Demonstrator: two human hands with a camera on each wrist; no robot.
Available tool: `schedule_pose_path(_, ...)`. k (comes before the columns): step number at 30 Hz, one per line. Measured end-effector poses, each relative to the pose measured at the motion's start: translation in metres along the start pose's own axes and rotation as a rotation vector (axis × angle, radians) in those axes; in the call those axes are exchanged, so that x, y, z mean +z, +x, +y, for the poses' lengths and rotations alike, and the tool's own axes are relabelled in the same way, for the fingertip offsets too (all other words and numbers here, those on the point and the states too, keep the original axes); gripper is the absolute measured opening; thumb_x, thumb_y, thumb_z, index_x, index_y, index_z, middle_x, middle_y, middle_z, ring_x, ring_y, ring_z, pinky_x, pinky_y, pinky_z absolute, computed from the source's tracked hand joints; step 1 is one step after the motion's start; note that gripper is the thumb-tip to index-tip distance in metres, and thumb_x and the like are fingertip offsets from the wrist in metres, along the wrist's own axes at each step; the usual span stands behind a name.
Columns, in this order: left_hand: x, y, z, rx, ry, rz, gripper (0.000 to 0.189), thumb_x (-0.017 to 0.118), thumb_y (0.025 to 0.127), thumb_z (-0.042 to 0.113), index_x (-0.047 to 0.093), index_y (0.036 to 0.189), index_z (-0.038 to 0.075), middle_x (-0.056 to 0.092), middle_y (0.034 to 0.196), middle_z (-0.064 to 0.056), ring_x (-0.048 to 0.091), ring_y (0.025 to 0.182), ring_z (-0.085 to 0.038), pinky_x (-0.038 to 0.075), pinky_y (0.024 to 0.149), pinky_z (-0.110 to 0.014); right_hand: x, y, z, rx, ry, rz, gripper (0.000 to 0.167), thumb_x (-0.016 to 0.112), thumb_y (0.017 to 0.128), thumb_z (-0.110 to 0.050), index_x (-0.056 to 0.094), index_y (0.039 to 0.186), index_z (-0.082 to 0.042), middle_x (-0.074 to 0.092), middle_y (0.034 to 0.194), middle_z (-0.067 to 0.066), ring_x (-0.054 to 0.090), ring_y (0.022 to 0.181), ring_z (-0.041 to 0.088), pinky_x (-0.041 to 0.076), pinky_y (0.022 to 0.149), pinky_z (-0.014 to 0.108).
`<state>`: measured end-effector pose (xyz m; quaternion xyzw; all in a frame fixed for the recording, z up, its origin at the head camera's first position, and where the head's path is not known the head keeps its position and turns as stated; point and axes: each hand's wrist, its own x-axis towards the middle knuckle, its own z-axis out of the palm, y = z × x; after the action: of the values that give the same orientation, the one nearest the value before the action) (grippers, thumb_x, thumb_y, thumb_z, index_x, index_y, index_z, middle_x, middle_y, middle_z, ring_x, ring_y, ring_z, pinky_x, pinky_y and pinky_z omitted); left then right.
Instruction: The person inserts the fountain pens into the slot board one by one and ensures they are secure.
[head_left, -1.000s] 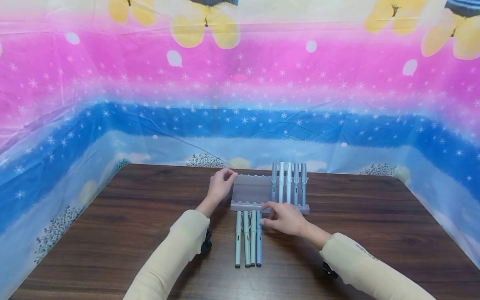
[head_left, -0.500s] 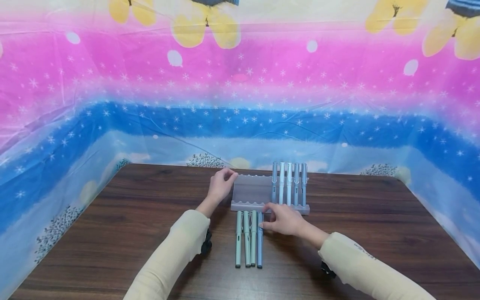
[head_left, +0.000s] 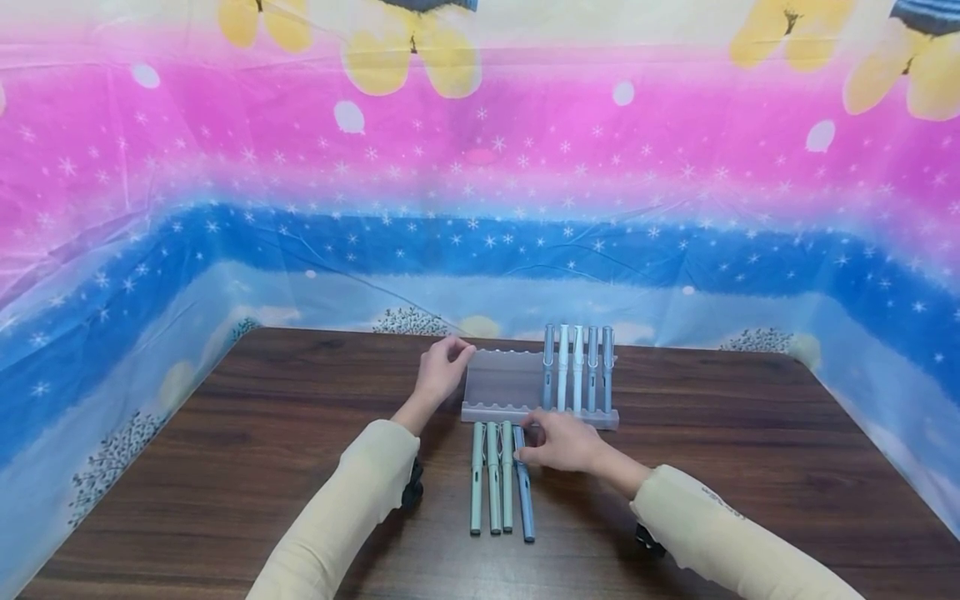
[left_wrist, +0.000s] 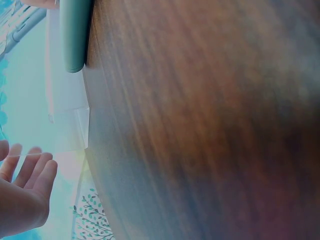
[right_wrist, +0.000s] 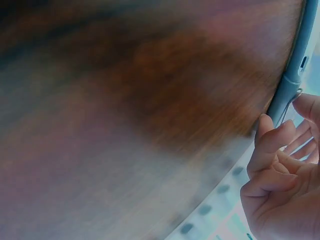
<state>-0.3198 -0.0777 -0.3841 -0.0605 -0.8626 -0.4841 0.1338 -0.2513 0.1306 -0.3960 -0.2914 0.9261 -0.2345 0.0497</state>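
My left hand (head_left: pixel 441 369) pinches the upper left corner of a clear pen rack (head_left: pixel 501 379) between thumb and fingers. In the left wrist view the fingers (left_wrist: pixel 42 177) show behind the rack's edge. With thumb and forefinger my right hand (head_left: pixel 568 442) holds the cap end of a blue pen (head_left: pixel 527 504), which lies slightly slanted on the table. The right wrist view shows that pen (right_wrist: pixel 295 60) with its wire clip near the thumb. Three pale green pens (head_left: pixel 493 483) lie side by side just left of it, caps toward the rack.
Several blue and white pens (head_left: pixel 577 367) stand in the right half of the rack. Bare notches (head_left: pixel 495 408) run along its left half. The brown wooden table (head_left: pixel 300 450) reaches back to a pink and blue printed cloth (head_left: pixel 480 225).
The blue pen's near end has swung right, away from the green pens, and toward me. My right hand has shifted slightly nearer. The left hand and the rack have stayed put.
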Motion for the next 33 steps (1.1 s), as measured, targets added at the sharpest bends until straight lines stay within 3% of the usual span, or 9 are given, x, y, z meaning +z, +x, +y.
schedule_pose_path(14, -0.001, 0.0, 0.001, 0.003, 0.0, 0.005, 0.019, 0.054, 0.088, 0.02, 0.062, 0.093, 0.004, 0.061, 0.1, -0.01, 0.054, 0.095, -0.025, 0.04, 0.084, -0.038, -0.002, -0.002, 0.007, -0.024, 0.002, -0.061, 0.036, 0.064, 0.079, -0.02, 0.053, 0.11, -0.004, 0.05, 0.058, -0.006, 0.043, 0.047, 0.007, 0.036, 0.043, 0.024)
schedule_pose_path(26, -0.001, 0.0, 0.001, -0.001, -0.005, 0.005, 0.019, 0.054, 0.088, 0.021, 0.062, 0.092, 0.004, 0.061, 0.098, -0.01, 0.055, 0.093, -0.024, 0.041, 0.083, -0.037, -0.014, -0.003, 0.011, -0.041, 0.126, -0.049, 0.039, 0.06, 0.083, -0.018, 0.047, 0.118, -0.004, 0.053, 0.068, -0.005, 0.05, 0.055, 0.01, 0.042, 0.048, 0.027)
schedule_pose_path(33, 0.0, 0.0, 0.0, 0.005, -0.005, 0.004, 0.018, 0.054, 0.088, 0.02, 0.062, 0.093, 0.004, 0.061, 0.099, -0.01, 0.054, 0.094, -0.024, 0.041, 0.083, -0.037, -0.024, -0.001, 0.011, -0.083, 0.175, 0.002, 0.042, 0.06, 0.083, -0.019, 0.045, 0.12, -0.005, 0.056, 0.071, -0.006, 0.05, 0.052, 0.01, 0.043, 0.049, 0.027)
